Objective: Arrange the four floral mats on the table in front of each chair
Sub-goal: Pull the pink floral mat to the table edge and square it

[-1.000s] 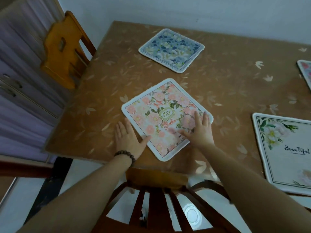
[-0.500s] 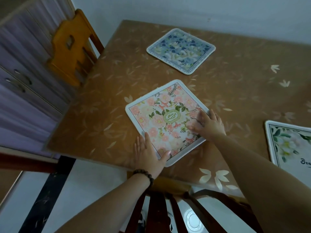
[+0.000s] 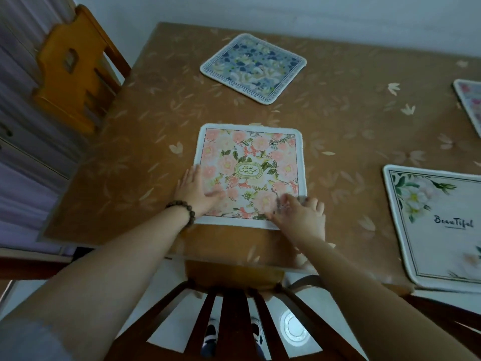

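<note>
Both flat, ungrasping hands, left hand (image 3: 197, 191) and right hand (image 3: 302, 211), are pressing the pink floral mat (image 3: 251, 168) square to the table (image 3: 130, 165)'s near edge, facing the chair (image 3: 231, 308).

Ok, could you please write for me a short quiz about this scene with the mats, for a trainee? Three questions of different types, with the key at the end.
1. True or false: the left hand lies flat on the pink floral mat.
2. Which mat sits farthest from the person? A) the blue floral mat B) the white mat with "Beautiful" C) the pink floral mat
3. Fill in: the right hand is at the pink mat's near ____ corner.

Key
1. True: palm and fingers rest on its left edge.
2. A: it lies near the table's far edge.
3. Right.
</note>
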Demonstrator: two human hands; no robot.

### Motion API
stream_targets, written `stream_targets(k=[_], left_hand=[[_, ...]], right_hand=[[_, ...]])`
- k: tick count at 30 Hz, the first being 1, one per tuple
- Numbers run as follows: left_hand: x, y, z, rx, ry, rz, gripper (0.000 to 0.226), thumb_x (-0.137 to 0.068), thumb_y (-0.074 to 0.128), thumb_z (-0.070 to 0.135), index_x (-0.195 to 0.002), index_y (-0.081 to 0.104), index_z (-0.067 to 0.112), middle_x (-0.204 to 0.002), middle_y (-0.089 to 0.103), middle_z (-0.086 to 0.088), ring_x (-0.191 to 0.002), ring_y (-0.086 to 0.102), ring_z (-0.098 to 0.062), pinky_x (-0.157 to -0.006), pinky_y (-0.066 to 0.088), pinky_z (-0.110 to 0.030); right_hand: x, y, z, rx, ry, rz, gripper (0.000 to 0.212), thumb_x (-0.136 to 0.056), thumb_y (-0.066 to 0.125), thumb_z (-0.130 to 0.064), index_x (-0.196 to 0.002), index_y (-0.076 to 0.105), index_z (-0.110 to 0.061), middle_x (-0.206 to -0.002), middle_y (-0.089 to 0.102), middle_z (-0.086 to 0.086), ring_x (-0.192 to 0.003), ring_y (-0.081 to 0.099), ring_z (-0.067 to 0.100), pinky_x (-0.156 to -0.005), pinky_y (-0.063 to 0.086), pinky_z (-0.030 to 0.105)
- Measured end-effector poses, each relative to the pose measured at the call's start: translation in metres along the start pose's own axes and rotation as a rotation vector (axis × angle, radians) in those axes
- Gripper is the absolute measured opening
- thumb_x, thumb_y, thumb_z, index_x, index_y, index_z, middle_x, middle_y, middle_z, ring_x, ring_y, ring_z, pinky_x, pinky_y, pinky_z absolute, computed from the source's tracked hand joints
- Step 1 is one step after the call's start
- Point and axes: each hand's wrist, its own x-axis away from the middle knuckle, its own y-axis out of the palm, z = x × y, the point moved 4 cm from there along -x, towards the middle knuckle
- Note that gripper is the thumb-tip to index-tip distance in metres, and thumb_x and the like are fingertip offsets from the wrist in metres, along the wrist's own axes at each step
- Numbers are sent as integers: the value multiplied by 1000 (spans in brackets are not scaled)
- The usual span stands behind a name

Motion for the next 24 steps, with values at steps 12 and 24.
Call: stream_targets(k=[12,24], left_hand=[[7,0,7,-146,-8,194,104,-77,52,71,-150,0,19,-158,-1,-14,-145,-5,-29,-116,-1,-49],[111,74,20,-168,-147,193,110,-74,32,82,-142,-27,19,-154,-1,-29,-143,-4,-39,-114,-4,-47]], right_hand=[[35,-4,8,-183,-141,27,51,-85,60,-45,-130,53,-22,-105,44,3,-105,43,25,-86,39,31],[-143,-28,6,-19,-139,-157,74,-74,52,-69,-138,31,-39,-159,9,9,-145,0,34,-116,7,53]])
